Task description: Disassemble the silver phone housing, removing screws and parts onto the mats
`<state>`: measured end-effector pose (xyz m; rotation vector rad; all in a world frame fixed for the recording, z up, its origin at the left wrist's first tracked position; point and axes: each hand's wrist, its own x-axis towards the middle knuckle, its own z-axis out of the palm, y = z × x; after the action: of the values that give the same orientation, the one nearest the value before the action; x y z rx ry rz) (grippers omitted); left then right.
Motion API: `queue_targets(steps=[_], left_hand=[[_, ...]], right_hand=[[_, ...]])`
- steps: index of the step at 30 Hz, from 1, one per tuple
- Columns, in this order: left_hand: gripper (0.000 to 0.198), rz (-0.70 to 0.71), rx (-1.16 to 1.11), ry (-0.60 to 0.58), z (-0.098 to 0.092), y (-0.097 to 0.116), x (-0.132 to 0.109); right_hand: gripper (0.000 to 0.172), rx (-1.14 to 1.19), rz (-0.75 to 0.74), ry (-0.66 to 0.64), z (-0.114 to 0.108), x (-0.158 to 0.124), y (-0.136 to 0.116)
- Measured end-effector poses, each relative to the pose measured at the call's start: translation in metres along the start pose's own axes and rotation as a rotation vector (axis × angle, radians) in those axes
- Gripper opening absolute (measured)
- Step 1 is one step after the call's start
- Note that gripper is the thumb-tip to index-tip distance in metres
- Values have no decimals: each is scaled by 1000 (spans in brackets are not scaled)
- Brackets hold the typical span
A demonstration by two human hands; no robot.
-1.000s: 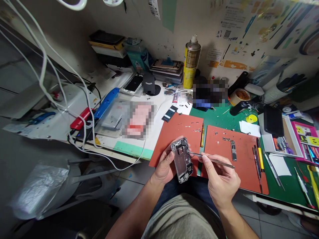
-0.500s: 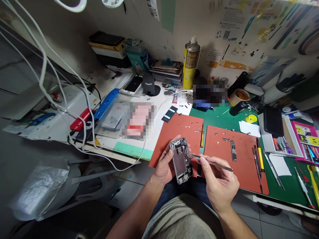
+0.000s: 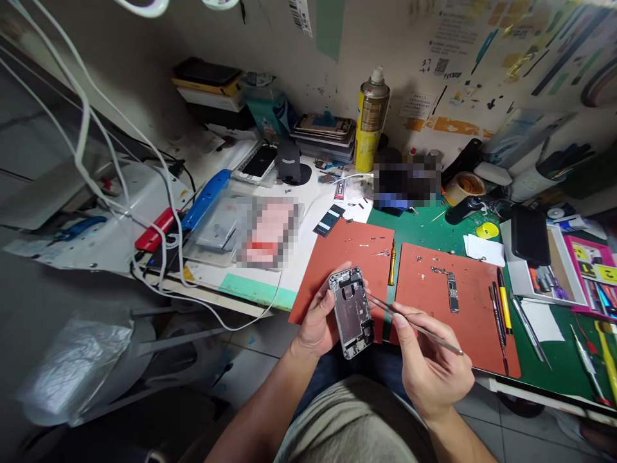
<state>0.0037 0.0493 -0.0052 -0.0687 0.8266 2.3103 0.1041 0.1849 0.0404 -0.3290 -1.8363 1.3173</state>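
My left hand (image 3: 319, 325) grips an opened phone housing (image 3: 353, 313) from its left side, holding it upright over the front edge of the left red mat (image 3: 342, 251). My right hand (image 3: 430, 363) pinches thin metal tweezers (image 3: 412, 325). Their tip rests at the housing's upper right edge. A phone logic board (image 3: 450, 290) and small screws lie on the right red mat (image 3: 463, 321). A yellow-handled screwdriver (image 3: 391, 262) lies in the gap between the two mats.
A yellow spray can (image 3: 370, 119) stands at the back by a stack of phone parts (image 3: 326, 132). More tools (image 3: 501, 305) lie on the right mat's edge and on the green mat (image 3: 569, 354). White cables (image 3: 110, 193) hang at left. A black phone (image 3: 529, 235) lies to the right.
The tweezers' tip drew back from inside the housing to its right edge, and my right hand dropped slightly and tilted the tweezers. The housing stayed almost still.
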Motion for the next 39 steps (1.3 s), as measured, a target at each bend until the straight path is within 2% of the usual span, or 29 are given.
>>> queue_targets(steps=[2,7,10,14,20,33,39], left_hand=[[82,10,-1,0,2,1,0],[81,-10,-16,-18,7,3,-1],[82,-4,-32,-23,8,3,-1],[85,-9,-41,-46,5,3,-1],[75,12,-46,-88,1,2,0],[82,18,1,-51,-1,0,0],[81,9,-10,-36,0,1,0]], right_hand=[[38,20,-36,-59,2,-1,2],[42,-58,-103,19,5,-1,15],[44,-81,-160,-14,4,0,21],[52,-82,-206,-55,3,0,21],[56,-94,-285,-85,3,1,19],[58,-71,-332,-136,4,3,17],[62,-70,-344,-118,3,2,18]])
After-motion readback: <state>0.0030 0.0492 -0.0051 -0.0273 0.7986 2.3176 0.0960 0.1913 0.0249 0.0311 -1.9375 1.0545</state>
